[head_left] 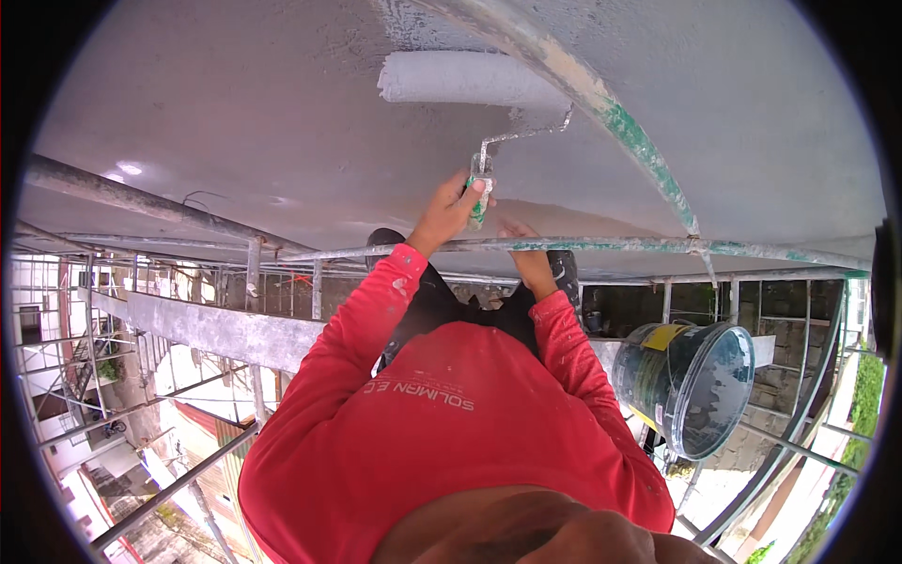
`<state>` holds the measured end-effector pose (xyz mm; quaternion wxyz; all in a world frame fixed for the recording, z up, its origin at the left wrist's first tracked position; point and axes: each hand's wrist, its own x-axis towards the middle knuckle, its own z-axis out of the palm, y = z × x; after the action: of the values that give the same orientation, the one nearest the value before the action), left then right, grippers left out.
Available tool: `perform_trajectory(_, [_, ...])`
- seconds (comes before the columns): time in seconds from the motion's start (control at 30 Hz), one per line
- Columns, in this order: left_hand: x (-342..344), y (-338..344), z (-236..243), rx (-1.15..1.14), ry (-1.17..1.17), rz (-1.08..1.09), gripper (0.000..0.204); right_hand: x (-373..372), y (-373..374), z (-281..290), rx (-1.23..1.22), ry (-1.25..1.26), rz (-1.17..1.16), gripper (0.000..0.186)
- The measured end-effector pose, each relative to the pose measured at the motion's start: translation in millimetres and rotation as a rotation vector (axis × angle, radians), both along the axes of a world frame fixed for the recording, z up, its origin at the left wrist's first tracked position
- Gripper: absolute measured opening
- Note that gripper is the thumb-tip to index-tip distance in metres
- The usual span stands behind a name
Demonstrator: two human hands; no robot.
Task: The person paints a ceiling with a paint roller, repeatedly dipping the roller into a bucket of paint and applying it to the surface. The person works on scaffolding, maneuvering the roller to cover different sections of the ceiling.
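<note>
My left hand (453,209) grips the green-and-white handle (481,205) of a paint roller, whose wide white sleeve (460,77) lies against the grey painted wall (235,141). A wire frame links handle and sleeve. My right hand (524,246) is lower and to the right, at a paint-spattered horizontal pipe (451,246); its fingers are partly behind the pipe and blurred, so I cannot tell if they grip anything. A dark bucket (658,381) with grey paint inside hangs or stands at my right.
A curved pipe (620,117) with green paint crosses overhead, and another pipe (141,197) runs at the left. A grey plank (216,329) and scaffold tubes (183,484) surround me. Far below are buildings, ground and greenery (860,404).
</note>
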<state>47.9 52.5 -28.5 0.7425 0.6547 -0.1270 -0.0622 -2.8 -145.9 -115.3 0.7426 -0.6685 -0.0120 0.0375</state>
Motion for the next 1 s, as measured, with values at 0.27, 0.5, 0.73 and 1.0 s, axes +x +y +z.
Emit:
perform_trajectory(0.27, [-4, 17, -39, 0.488, -0.275, 0.058, 0.037, 41, 46, 10, -0.014, 0.058, 0.402, 0.021])
perform_trajectory(0.5, [-44, 20, -15, 0.399, -0.057, 0.265, 0.039, 6, 78, -14, 0.072, 0.220, 0.156, 0.012])
perform_trajectory(0.73, [-64, 65, -34, 0.990, -0.280, 0.038, 0.051, -52, 86, -40, 0.189, 0.602, 0.201, 0.007])
perform_trajectory(1.0, [-57, 65, -66, 1.036, -0.311, 0.087, 0.025, -76, 83, -30, 0.156, 0.973, 0.145, 0.013])
